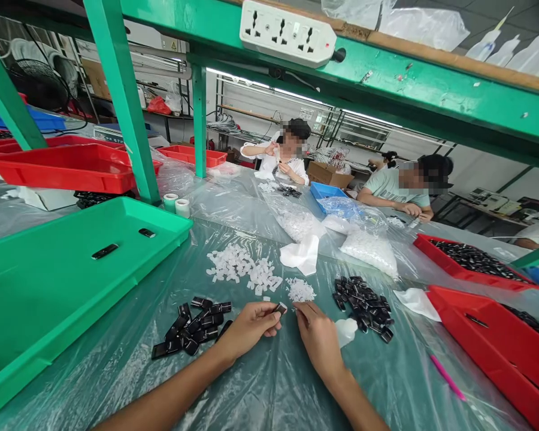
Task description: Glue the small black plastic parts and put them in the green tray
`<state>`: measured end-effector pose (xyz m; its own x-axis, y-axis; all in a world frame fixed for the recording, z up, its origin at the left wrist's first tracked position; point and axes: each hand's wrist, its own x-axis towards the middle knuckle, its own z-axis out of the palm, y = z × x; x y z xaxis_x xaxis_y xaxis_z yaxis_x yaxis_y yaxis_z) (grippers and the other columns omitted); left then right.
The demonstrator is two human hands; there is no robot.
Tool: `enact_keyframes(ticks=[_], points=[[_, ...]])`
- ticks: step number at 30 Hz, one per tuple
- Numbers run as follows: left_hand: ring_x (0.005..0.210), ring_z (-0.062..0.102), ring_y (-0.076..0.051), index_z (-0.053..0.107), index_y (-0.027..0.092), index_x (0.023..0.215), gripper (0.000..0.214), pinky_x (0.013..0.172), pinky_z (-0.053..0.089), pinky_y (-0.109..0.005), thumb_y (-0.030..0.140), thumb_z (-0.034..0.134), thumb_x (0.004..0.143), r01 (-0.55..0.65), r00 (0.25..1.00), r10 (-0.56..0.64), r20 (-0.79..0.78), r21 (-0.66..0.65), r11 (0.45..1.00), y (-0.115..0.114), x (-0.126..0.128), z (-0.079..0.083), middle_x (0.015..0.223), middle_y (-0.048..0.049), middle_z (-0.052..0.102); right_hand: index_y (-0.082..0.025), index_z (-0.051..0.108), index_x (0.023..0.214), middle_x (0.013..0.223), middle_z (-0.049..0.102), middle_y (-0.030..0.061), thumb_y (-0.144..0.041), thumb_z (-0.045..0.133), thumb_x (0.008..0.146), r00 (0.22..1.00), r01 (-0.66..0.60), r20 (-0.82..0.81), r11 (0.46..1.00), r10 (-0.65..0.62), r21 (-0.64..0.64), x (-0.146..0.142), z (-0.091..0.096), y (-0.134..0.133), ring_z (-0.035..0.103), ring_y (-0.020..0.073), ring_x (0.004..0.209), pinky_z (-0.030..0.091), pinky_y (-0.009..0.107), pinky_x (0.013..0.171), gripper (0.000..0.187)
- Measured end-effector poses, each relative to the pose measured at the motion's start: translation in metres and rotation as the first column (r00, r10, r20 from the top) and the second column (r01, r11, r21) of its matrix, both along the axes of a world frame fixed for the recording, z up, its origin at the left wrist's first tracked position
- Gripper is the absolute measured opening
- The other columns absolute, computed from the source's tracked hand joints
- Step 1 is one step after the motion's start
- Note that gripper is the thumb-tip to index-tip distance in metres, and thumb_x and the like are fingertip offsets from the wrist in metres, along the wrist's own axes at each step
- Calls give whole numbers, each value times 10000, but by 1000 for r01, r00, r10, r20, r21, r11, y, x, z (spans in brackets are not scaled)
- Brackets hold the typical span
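My left hand (pixel 254 323) is closed around a small black plastic piece (pixel 279 308) with a white end, held between thumb and fingers. My right hand (pixel 317 332) reaches down to the near edge of a heap of tiny white bits (pixel 300 290); its fingers are pressed together, and what they pinch is hidden. Left of my left hand lies a loose group of glossy black pieces (pixel 197 323). Beyond the hands is a pile of white plastic pieces (pixel 233 263). Right of my right hand sits another heap of black pieces (pixel 363 302), with a crumpled white scrap (pixel 345 331) beside it.
A green tray (pixel 49 287) with two black pieces stands at left. Red trays (pixel 489 341) and a pink stick (pixel 447 377) are at right. Plastic bags (pixel 371 251) lie farther back. A green shelf frame (pixel 399 72) crosses overhead. Two people (pixel 281 155) sit across the table.
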<state>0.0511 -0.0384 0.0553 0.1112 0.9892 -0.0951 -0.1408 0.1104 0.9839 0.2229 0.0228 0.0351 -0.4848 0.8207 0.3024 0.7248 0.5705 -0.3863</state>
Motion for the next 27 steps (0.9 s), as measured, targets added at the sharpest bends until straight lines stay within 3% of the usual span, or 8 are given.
enact_keyframes(ticks=[6, 15, 22, 27], points=[[644, 514, -134, 654, 115, 871, 368, 639, 393, -271, 463, 599, 765, 42, 999, -42, -10, -4, 999, 1, 1, -9, 707, -30, 580, -193, 621, 875, 864, 630, 25, -92, 416, 843, 980, -69, -193, 995, 53, -79, 1, 2, -5, 605, 157, 742, 454, 232, 628, 230], [659, 519, -138, 652, 124, 874, 325, 657, 403, -273, 429, 601, 776, 42, 999, -42, -19, 8, 999, 1, 1, -15, 712, -25, 583, -218, 653, 809, 779, 631, 8, -55, 443, 773, 969, -108, -234, 987, 77, -121, -4, 4, -4, 593, 187, 719, 430, 264, 619, 268], [676, 515, -134, 643, 127, 860, 297, 662, 396, -258, 410, 571, 804, -9, 999, 10, -33, 26, 1000, 5, -7, -4, 744, -30, 588, -207, 628, 877, 842, 610, 14, -46, 456, 780, 956, -137, -276, 983, 98, -125, -1, 5, -4, 587, 168, 731, 444, 255, 654, 255], [689, 522, -145, 651, 140, 863, 295, 657, 397, -261, 417, 569, 803, -5, 999, 6, -43, 21, 1000, 2, -9, 4, 751, -31, 594, -206, 659, 880, 844, 596, 43, -143, 478, 846, 957, -125, -275, 986, 91, -109, -2, 3, -4, 563, 211, 824, 432, 304, 714, 194]])
